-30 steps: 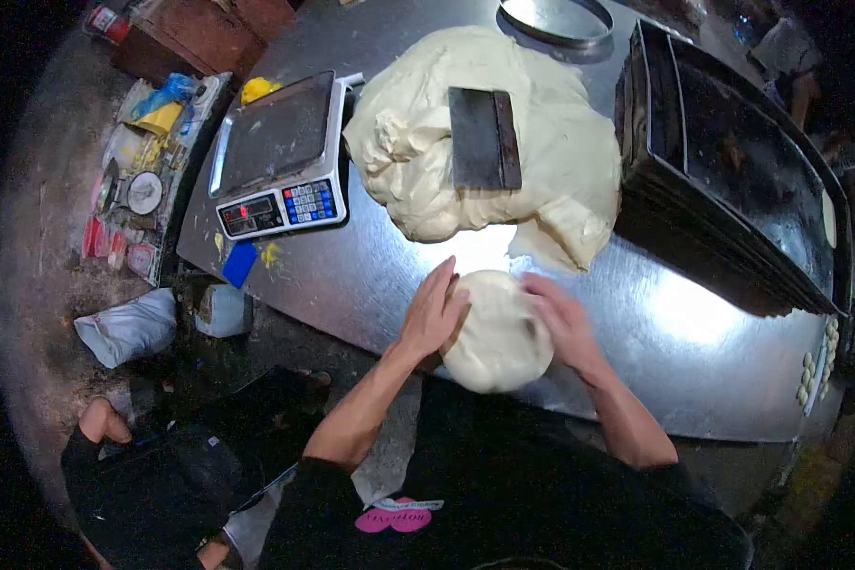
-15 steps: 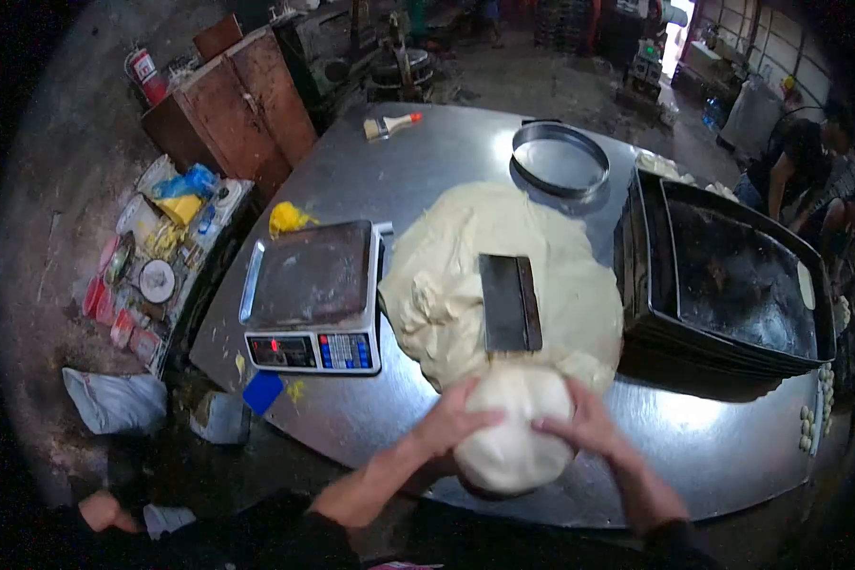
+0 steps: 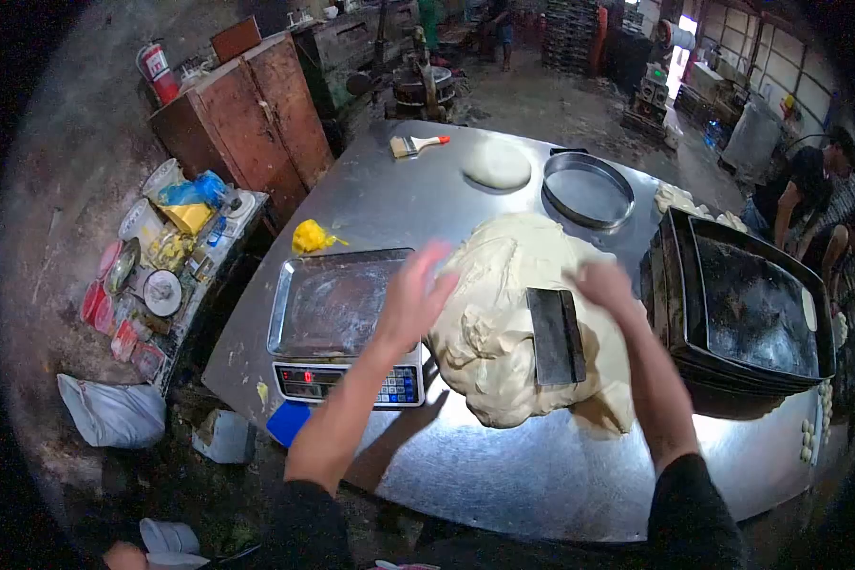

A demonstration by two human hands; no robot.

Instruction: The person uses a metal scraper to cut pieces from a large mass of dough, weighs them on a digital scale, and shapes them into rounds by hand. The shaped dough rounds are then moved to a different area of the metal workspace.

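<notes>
A large mass of pale dough (image 3: 494, 323) lies on the metal table, with a flat metal scraper (image 3: 556, 336) resting on top of it. My left hand (image 3: 416, 294) is above the dough's left side, near the scale's tray (image 3: 337, 304); its fingers are apart and it holds nothing. Over the dough's upper right side is my right hand (image 3: 603, 285), empty, with its fingers somewhat blurred. A smooth round dough piece (image 3: 497, 163) lies farther back, left of a round metal ring (image 3: 588, 190).
Stacked black trays (image 3: 755, 294) stand at the right. A brush (image 3: 418, 145) and yellow lump (image 3: 313, 237) lie on the table (image 3: 465, 475). A cluttered side table stands left, beside a brown cabinet (image 3: 266, 114). A person (image 3: 798, 180) is at the far right.
Both hands have let go of the round dough piece and are raised and apart. That piece now lies at the back of the table. The view has shifted.
</notes>
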